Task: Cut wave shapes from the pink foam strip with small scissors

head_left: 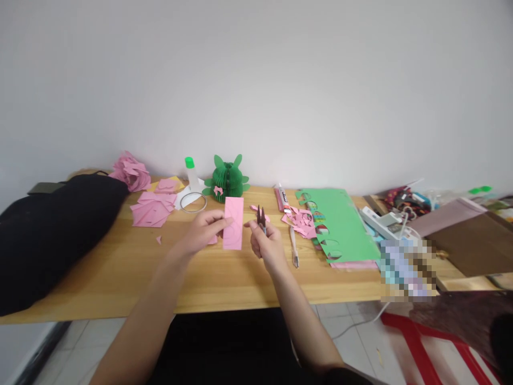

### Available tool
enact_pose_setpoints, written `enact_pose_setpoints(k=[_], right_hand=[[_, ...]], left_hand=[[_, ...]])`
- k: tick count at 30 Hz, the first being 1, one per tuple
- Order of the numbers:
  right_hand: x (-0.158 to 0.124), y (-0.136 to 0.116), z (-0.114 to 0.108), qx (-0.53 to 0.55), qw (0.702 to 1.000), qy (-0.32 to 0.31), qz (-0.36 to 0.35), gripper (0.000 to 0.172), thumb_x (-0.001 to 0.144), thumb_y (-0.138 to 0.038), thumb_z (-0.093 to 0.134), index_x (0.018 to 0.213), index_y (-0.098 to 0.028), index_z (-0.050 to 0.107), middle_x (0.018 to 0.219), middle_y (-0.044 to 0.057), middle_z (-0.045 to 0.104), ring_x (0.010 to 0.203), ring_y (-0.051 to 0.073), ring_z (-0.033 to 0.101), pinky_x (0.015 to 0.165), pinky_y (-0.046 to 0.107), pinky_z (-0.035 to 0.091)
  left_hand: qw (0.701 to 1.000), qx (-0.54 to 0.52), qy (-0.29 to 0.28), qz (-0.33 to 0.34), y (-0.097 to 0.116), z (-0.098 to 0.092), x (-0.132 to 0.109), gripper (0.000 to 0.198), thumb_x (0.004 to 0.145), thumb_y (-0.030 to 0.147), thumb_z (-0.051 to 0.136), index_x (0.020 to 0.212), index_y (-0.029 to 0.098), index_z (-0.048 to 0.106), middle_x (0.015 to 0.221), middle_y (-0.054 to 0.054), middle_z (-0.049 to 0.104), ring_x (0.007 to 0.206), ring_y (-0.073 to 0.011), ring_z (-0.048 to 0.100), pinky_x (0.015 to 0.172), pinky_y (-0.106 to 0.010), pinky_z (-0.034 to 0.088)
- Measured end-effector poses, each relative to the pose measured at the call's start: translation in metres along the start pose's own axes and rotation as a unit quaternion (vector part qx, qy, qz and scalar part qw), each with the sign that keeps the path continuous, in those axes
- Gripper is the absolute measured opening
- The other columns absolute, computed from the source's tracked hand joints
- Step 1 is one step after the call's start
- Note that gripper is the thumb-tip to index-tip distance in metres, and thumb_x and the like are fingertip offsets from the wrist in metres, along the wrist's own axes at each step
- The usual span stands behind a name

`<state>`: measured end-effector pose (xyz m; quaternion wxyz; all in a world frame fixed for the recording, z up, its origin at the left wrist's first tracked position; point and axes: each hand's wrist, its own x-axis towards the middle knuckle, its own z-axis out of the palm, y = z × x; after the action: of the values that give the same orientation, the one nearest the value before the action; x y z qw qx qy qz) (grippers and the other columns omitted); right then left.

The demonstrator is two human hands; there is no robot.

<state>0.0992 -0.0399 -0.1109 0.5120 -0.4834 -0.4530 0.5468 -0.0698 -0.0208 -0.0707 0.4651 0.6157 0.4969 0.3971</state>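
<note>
Lettered white tube (284, 199), print not legible

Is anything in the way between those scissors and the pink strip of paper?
Only a fingertip of the right hand, which holds the scissors, pokes into the gap; nothing else visible blocks it. The left hand holds the pink strip.

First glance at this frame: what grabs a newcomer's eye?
The green paper craft with its pink bow, at the back of the table. Nearer, the left hand holds pink paper; beside it, the right hand holds scissors. A bulky black fabric item covers the table's left end.
</note>
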Motion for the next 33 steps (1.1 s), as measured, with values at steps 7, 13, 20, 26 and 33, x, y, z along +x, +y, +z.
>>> enact_pose_setpoints(k=[7, 13, 20, 26, 33], right_hand=[[0.012, -0.065, -0.003, 0.002, 0.996, -0.003, -0.084, 0.027, 0.073, -0.040, 0.071, 0.067, -0.018, 0.058, 0.047, -0.009, 0.041, 0.038, 0.005, 0.029, 0.036, 0.021, 0.020], [0.025, -0.115, -0.009, -0.029, 0.985, -0.008, -0.172, 0.024, 0.073, -0.037, 0.072, 0.067, -0.016, 0.061, 0.051, -0.007, 0.043, 0.043, 0.006, 0.033, 0.039, 0.019, 0.025], [0.044, -0.117, -0.003, 0.016, 0.987, 0.028, -0.157, 0.031, 0.072, -0.045, 0.073, 0.072, -0.016, 0.061, 0.046, -0.010, 0.035, 0.038, 0.005, 0.025, 0.035, 0.019, 0.017], [0.055, -0.104, 0.002, 0.051, 0.983, 0.052, -0.169, 0.027, 0.075, -0.040, 0.071, 0.070, -0.017, 0.059, 0.047, -0.010, 0.035, 0.040, 0.005, 0.023, 0.036, 0.019, 0.017], [0.052, -0.098, 0.011, 0.073, 0.980, 0.033, -0.180, 0.040, 0.087, -0.058, 0.055, 0.080, -0.018, 0.058, 0.048, -0.010, 0.031, 0.039, 0.007, 0.021, 0.037, 0.021, 0.018]], left_hand=[[0.996, -0.029, -0.040, 0.069, 0.046, 0.009, 0.008, 0.023, 0.076, 0.036, 0.060, 0.061, 0.018, 0.061, 0.057, 0.001, 0.054, 0.056, -0.0122, 0.051, 0.053, -0.023, 0.043], [0.988, -0.075, -0.038, 0.130, 0.075, 0.004, 0.025, 0.022, 0.074, 0.026, 0.065, 0.053, 0.017, 0.065, 0.048, 0.000, 0.058, 0.047, -0.0117, 0.053, 0.046, -0.022, 0.042], [0.952, -0.187, 0.194, 0.147, 0.065, 0.021, 0.057, 0.030, 0.083, 0.030, 0.061, 0.056, 0.018, 0.058, 0.050, 0.002, 0.059, 0.050, -0.0091, 0.053, 0.053, -0.019, 0.043], [0.953, -0.200, 0.187, 0.130, 0.053, 0.027, 0.059, 0.022, 0.078, 0.030, 0.069, 0.062, 0.015, 0.070, 0.058, -0.002, 0.069, 0.056, -0.0118, 0.060, 0.057, -0.021, 0.046], [0.937, -0.275, 0.196, 0.088, 0.059, 0.023, 0.055, 0.018, 0.069, 0.031, 0.076, 0.060, 0.016, 0.073, 0.061, -0.003, 0.073, 0.061, -0.0127, 0.064, 0.062, -0.022, 0.049]])
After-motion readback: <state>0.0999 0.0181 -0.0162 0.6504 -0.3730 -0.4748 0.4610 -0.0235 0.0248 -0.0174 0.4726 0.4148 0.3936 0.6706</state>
